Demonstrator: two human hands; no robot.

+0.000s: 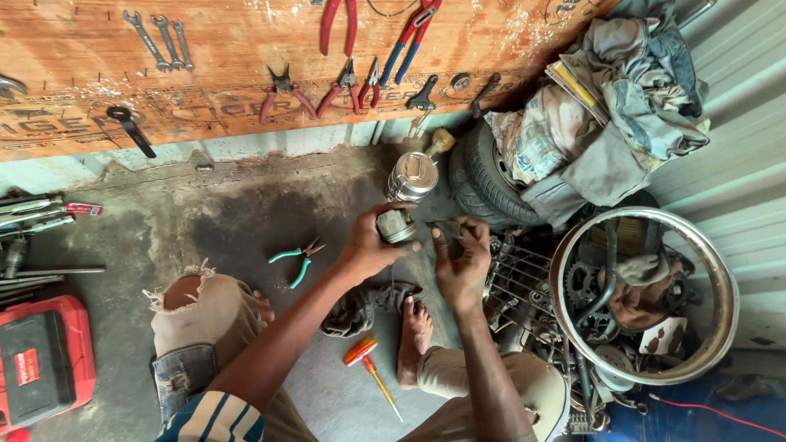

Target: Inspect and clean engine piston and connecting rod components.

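I sit on a stained concrete floor with my knees apart. My left hand (372, 245) grips a small round metal part (396, 226), a dull grey cylinder held at chest height. My right hand (461, 260) holds a small dark piece (448, 230) right beside it, fingertips almost touching the cylinder. A shiny metal canister (413, 176) stands just beyond both hands. Under my hands lies a dirty rag (360, 307), next to my bare foot (414, 336).
Teal-handled pliers (296, 260) lie left of my hands. An orange-handled screwdriver (370, 366) lies by my foot. A wheel rim (647, 295) with sprockets, a tyre (483, 176) and piled cloths fill the right. A red toolbox (41, 364) sits far left. Tools hang on a wooden board (246, 74).
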